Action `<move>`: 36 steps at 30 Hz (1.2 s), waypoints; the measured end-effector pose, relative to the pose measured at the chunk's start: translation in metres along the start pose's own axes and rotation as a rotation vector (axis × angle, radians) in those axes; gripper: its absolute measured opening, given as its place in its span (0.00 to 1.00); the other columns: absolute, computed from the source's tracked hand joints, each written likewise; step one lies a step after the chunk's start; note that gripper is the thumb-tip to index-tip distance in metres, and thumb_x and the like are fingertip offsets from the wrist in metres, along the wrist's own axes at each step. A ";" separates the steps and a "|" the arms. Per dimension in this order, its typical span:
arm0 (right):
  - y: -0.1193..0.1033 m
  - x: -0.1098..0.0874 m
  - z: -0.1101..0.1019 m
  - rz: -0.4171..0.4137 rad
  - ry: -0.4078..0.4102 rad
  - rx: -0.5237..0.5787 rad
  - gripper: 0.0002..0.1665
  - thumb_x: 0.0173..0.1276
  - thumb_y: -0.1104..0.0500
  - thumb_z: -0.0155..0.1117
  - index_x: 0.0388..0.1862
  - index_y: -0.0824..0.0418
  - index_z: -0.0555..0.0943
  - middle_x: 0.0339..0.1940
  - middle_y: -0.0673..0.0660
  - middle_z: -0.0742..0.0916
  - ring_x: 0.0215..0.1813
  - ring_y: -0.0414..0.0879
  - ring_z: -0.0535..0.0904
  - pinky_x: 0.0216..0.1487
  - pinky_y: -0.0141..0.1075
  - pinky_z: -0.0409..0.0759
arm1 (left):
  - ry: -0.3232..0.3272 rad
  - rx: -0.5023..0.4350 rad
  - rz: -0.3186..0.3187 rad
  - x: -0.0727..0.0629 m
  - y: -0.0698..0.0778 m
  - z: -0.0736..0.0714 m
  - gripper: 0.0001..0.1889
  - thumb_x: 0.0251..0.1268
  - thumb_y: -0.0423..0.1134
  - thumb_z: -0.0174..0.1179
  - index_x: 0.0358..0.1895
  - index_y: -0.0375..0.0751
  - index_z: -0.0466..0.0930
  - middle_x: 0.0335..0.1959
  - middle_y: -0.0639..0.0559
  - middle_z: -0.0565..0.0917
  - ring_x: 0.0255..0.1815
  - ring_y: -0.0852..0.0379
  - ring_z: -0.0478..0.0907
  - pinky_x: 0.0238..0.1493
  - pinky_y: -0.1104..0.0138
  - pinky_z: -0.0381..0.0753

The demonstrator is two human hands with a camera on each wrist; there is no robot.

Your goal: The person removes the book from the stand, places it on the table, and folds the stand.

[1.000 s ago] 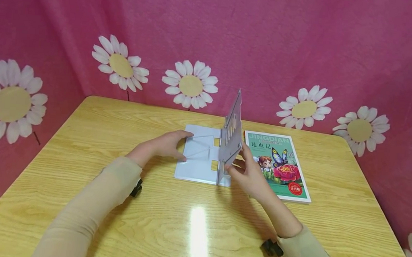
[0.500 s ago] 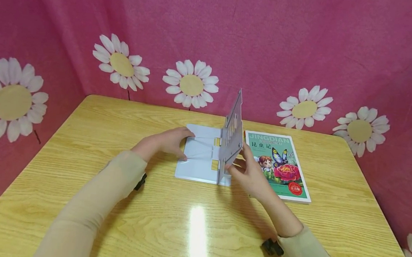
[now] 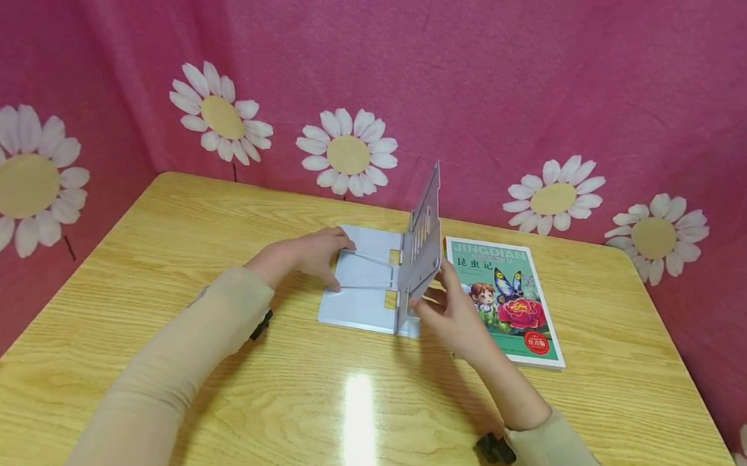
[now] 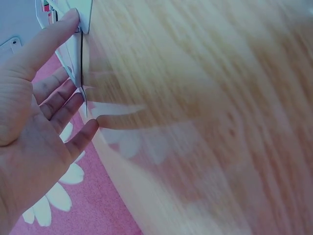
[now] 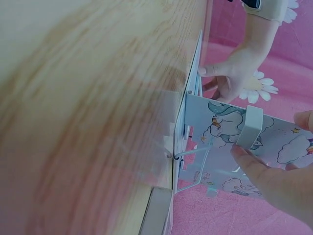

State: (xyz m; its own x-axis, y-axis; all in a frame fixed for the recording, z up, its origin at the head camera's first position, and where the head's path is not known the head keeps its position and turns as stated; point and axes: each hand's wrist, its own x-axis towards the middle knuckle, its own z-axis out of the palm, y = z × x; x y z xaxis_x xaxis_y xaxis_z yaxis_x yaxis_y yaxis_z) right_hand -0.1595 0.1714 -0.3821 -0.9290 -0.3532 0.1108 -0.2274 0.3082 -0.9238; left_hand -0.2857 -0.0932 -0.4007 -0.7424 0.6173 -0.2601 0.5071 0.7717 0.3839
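Observation:
A pale metal book stand [image 3: 357, 312] lies with its base flat on the table and its slotted panel [image 3: 426, 248] raised. My left hand [image 3: 312, 254] spans the base's left side, thumb and fingers gripping the thin wire support [image 3: 365, 287], whose far end reaches toward the panel's foot. On the other side, my right hand [image 3: 455, 323] holds the panel by its lower near corner, thumb in front and fingers behind. The right wrist view shows the panel's unicorn print [image 5: 220, 125] and a pale clip [image 5: 251, 127], with the thumb right at the clip.
A green illustrated book [image 3: 504, 331] lies flat just right of the stand, partly behind my right hand. Around the wooden table [image 3: 267, 415] hangs a pink curtain [image 3: 388, 51] with daisies, close behind its back edge.
My left hand has shifted slightly right, and the wire support's far end has slid right across the base toward the panel. My right hand and the panel stay in place.

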 end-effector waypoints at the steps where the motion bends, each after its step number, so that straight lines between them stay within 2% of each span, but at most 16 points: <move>1: 0.000 0.000 0.000 0.001 0.001 -0.003 0.46 0.67 0.66 0.58 0.76 0.51 0.45 0.70 0.69 0.64 0.65 0.65 0.68 0.60 0.47 0.73 | -0.001 -0.001 -0.001 0.000 0.000 0.000 0.43 0.47 0.49 0.73 0.67 0.40 0.65 0.66 0.45 0.64 0.66 0.50 0.61 0.70 0.59 0.61; 14: 0.001 0.001 -0.001 -0.002 0.007 -0.033 0.46 0.67 0.66 0.58 0.76 0.50 0.45 0.69 0.70 0.66 0.64 0.66 0.69 0.60 0.49 0.73 | -0.028 -0.008 -0.027 0.000 0.002 0.000 0.41 0.49 0.49 0.72 0.68 0.42 0.66 0.66 0.45 0.63 0.66 0.50 0.60 0.69 0.59 0.62; 21: 0.000 0.001 0.000 0.003 0.005 -0.028 0.46 0.67 0.66 0.57 0.76 0.51 0.45 0.69 0.70 0.65 0.64 0.66 0.69 0.59 0.50 0.73 | -0.023 -0.015 -0.031 0.000 0.001 0.002 0.44 0.50 0.49 0.71 0.70 0.40 0.62 0.68 0.44 0.61 0.67 0.49 0.60 0.70 0.59 0.61; 24: 0.000 0.001 0.001 0.010 0.006 -0.024 0.46 0.67 0.66 0.58 0.76 0.50 0.46 0.69 0.69 0.65 0.65 0.66 0.69 0.59 0.49 0.73 | -0.002 -0.030 -0.030 -0.001 -0.002 0.005 0.47 0.49 0.50 0.72 0.72 0.40 0.58 0.69 0.44 0.60 0.69 0.49 0.59 0.71 0.60 0.59; 28: 0.000 0.003 0.002 0.003 0.012 -0.031 0.46 0.66 0.67 0.59 0.76 0.51 0.46 0.68 0.69 0.67 0.63 0.65 0.71 0.59 0.49 0.74 | 0.044 -0.094 -0.012 -0.006 -0.007 0.007 0.50 0.48 0.49 0.73 0.73 0.39 0.54 0.72 0.43 0.57 0.72 0.47 0.54 0.72 0.57 0.55; 36: -0.004 0.005 0.003 0.006 0.012 -0.044 0.46 0.65 0.65 0.60 0.76 0.50 0.48 0.68 0.69 0.68 0.61 0.64 0.74 0.57 0.48 0.76 | 0.178 -0.201 0.034 -0.022 -0.013 0.008 0.50 0.49 0.45 0.72 0.74 0.40 0.52 0.73 0.41 0.57 0.73 0.44 0.53 0.72 0.53 0.53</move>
State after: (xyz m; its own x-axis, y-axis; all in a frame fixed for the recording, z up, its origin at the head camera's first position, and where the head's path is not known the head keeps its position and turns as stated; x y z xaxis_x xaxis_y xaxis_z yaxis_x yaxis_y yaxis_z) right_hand -0.1624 0.1660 -0.3794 -0.9338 -0.3405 0.1096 -0.2337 0.3489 -0.9076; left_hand -0.2726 -0.1152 -0.4069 -0.8007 0.5922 -0.0907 0.4494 0.6938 0.5628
